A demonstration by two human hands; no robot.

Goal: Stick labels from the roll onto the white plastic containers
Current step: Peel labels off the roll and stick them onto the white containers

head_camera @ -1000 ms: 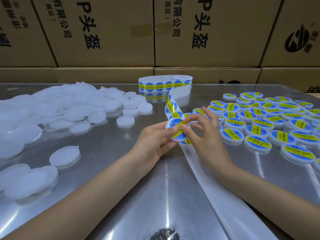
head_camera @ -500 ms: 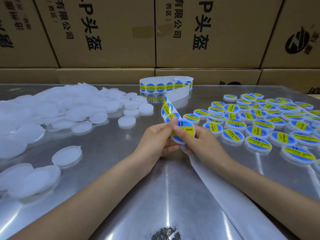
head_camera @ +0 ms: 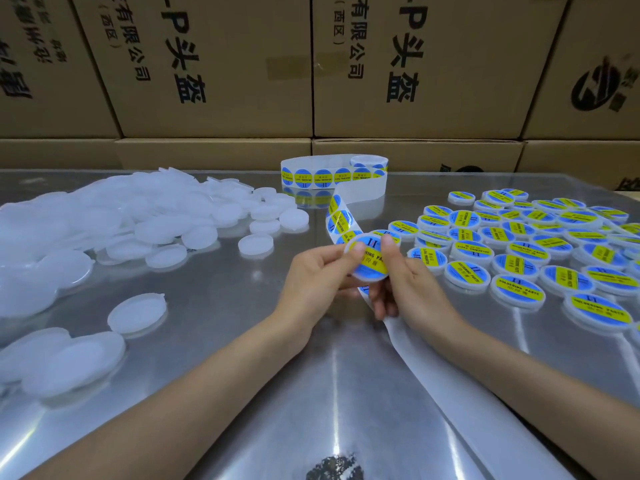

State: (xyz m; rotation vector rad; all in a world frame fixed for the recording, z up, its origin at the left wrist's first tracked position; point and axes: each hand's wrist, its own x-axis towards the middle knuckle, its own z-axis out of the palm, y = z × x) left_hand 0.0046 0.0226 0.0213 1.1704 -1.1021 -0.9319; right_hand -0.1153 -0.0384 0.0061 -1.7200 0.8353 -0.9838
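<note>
Above the middle of the steel table [head_camera: 214, 306], both hands clamped on one white container [head_camera: 367, 258]: left hand [head_camera: 313, 282] pinching its left edge, right hand [head_camera: 403, 282] its right, thumbs pressing the blue-and-yellow label [head_camera: 370, 259] flat. Smoothing step, apparently near done. Next, likely: setting it among the labelled containers [head_camera: 519, 251] at right, picking a plain one from the bare pile [head_camera: 114, 220] at left, peeling another sticker off the strip [head_camera: 337, 216] trailing from the roll [head_camera: 332, 174] at the back.

Labelled container [head_camera: 367, 258] held tilted; label roll [head_camera: 334, 176] behind, partly unrolled.
</note>
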